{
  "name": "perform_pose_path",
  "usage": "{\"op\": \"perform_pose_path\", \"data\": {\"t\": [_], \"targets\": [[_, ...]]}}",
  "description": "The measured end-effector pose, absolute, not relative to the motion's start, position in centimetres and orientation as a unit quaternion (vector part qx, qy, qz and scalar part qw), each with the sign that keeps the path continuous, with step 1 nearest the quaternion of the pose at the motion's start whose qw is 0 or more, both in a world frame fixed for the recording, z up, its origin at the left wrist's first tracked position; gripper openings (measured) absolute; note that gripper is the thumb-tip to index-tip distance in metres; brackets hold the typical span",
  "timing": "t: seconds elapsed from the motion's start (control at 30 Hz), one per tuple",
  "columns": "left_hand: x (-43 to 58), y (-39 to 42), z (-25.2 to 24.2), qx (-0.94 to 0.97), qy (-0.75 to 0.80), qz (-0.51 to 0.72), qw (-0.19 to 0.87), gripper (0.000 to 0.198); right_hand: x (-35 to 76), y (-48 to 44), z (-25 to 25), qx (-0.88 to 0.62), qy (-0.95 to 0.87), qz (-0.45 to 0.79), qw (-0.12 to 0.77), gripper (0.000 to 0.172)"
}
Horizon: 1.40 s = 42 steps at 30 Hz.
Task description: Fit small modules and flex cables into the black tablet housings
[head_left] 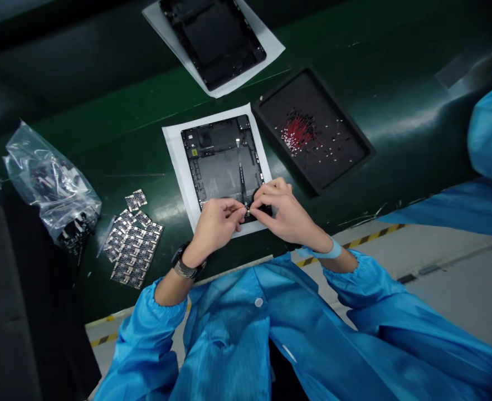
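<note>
Left hand [216, 223] and right hand [281, 209] pinching tiny dark part [246, 211] at lower edge of stiff black tablet frame [223, 167] on white sheet [185, 178]; part likely fragile, fingertip hold only.

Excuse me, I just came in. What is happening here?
A person in a blue smock has both hands on a black device frame lying on white paper. The left hand and right hand pinch a small part at its lower edge. Nearby lie a tray of red wires and small circuit boards.
</note>
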<state>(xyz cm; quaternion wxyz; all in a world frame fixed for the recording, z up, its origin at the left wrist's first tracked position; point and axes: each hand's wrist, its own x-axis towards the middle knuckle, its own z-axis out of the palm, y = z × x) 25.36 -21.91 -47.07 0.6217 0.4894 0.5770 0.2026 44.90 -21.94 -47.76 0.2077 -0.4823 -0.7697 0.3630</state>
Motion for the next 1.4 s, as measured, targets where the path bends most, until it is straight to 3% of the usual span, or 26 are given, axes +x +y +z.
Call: {"op": "perform_pose_path", "data": {"t": [0.43,0.63,1.2,1.3,1.4], "targets": [[25.6,-22.2,-47.6,0.526,0.583,0.208,0.584,0.015,44.3,-22.6,-47.7,-0.504,-0.764,0.342,0.214,0.017],[25.0,-21.7,-47.7,0.51,0.526,0.225,0.643,0.012,45.5,-21.4,-48.2,-0.464,-0.761,0.406,0.202,0.011],[25.6,-22.1,-47.7,0.512,0.547,0.223,0.624,0.017,46.6,-19.9,-48.6,-0.41,-0.766,0.452,0.201,0.013],[25.1,-22.2,-46.4,0.579,0.557,0.177,0.569,0.022,47.2,-18.9,-45.5,-0.391,-0.781,0.451,0.187,0.014],[24.0,-21.9,-45.0,0.72,0.561,0.145,0.381,0.022,48.1,-15.8,-40.6,-0.397,-0.807,0.391,0.195,0.016]]}}
